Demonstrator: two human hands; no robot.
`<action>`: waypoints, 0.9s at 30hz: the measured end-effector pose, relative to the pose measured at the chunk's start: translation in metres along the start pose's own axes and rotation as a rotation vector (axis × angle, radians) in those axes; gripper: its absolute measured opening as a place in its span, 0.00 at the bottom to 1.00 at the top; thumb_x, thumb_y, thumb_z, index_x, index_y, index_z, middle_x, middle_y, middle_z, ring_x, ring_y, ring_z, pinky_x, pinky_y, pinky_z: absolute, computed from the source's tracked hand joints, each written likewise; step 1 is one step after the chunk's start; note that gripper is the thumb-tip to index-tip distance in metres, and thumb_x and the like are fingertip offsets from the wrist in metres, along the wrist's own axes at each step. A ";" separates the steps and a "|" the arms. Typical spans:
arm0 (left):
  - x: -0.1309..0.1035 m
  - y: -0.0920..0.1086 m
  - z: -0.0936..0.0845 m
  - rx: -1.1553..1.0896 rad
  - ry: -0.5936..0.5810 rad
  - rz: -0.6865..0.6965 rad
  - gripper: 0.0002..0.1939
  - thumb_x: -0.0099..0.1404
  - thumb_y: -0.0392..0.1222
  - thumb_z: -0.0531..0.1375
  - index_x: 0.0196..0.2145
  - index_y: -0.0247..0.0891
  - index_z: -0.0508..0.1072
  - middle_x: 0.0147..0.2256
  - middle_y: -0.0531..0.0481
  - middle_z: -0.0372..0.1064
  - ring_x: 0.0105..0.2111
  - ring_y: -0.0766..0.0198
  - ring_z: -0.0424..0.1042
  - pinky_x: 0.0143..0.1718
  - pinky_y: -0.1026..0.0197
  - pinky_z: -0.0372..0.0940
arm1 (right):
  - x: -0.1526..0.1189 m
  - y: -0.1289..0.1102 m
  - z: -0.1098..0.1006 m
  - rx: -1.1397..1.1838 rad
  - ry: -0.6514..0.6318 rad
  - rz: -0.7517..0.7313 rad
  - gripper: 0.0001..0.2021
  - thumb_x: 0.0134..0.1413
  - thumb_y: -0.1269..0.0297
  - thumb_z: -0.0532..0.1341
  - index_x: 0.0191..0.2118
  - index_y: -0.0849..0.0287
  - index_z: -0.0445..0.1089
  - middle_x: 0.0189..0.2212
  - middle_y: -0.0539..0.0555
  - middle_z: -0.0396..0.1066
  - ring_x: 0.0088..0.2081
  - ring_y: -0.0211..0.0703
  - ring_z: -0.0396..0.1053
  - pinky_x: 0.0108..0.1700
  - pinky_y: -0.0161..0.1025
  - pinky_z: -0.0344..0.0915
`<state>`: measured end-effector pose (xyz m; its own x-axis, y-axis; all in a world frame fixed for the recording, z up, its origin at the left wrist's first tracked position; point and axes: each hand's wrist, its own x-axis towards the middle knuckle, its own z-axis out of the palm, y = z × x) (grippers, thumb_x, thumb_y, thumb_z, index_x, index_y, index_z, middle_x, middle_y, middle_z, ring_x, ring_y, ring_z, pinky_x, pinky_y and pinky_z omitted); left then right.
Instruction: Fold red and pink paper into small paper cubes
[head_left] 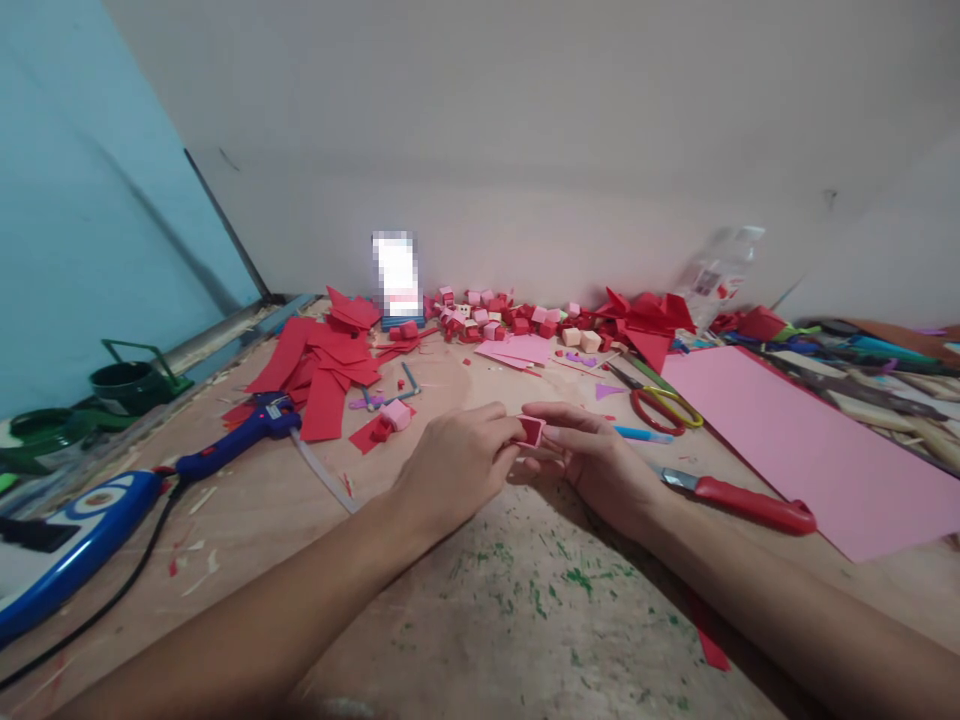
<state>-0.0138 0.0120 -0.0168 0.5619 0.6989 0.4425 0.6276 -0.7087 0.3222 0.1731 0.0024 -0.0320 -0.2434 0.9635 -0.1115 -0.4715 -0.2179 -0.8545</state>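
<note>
Between my two hands is a small folded paper box (532, 431), pink at the edges and dark red inside, held just above the table. My left hand (466, 455) pinches its left side with fingers closed. On the other side, the fingers of my right hand (600, 460) are curled round it, thumb against its edge. Part of the box is hidden behind the fingers. A small pink paper cube (395, 414) lies on a red paper piece (367, 434) beyond my left hand. Close to my right hand are a red-handled knife (750, 505) and a light blue pen (643, 435).
At left lie a blue glue gun (240, 437) and a blue-and-white device (82, 540) with a black cord. Red paper strips (322, 375), many small paper cubes (487, 320) and a lit phone (397, 272) stand along the back. Scissors (664, 408) and a pink sheet (817, 450) lie right.
</note>
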 end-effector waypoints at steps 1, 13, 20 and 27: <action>0.000 0.000 0.000 -0.003 -0.004 0.003 0.07 0.68 0.33 0.58 0.34 0.38 0.77 0.35 0.50 0.76 0.36 0.60 0.74 0.36 0.59 0.63 | 0.000 0.000 0.001 -0.003 -0.001 0.002 0.14 0.43 0.70 0.74 0.40 0.58 0.80 0.33 0.55 0.80 0.33 0.43 0.76 0.40 0.43 0.74; 0.009 -0.017 -0.012 0.048 0.184 -0.190 0.06 0.67 0.40 0.61 0.35 0.39 0.79 0.32 0.49 0.78 0.30 0.59 0.73 0.31 0.59 0.61 | 0.004 -0.018 -0.011 -0.156 0.172 -0.189 0.08 0.48 0.65 0.71 0.37 0.55 0.81 0.43 0.58 0.79 0.46 0.51 0.75 0.45 0.44 0.74; 0.005 -0.009 -0.007 0.067 -0.076 -0.099 0.11 0.72 0.40 0.56 0.39 0.39 0.80 0.36 0.47 0.79 0.37 0.56 0.76 0.38 0.56 0.67 | 0.002 -0.015 -0.008 -0.546 0.174 -0.229 0.13 0.48 0.62 0.73 0.42 0.54 0.81 0.38 0.57 0.78 0.37 0.50 0.75 0.39 0.45 0.72; 0.003 -0.002 -0.005 -0.026 -0.110 -0.077 0.11 0.73 0.41 0.56 0.41 0.38 0.79 0.38 0.47 0.78 0.39 0.57 0.76 0.40 0.56 0.67 | -0.001 -0.005 0.000 -0.864 0.083 -0.307 0.17 0.52 0.62 0.69 0.49 0.54 0.79 0.41 0.58 0.78 0.42 0.53 0.74 0.44 0.48 0.71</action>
<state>-0.0159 0.0147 -0.0122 0.5695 0.7564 0.3218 0.6578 -0.6541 0.3734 0.1755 0.0023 -0.0274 -0.1354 0.9752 0.1750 0.2998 0.2087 -0.9309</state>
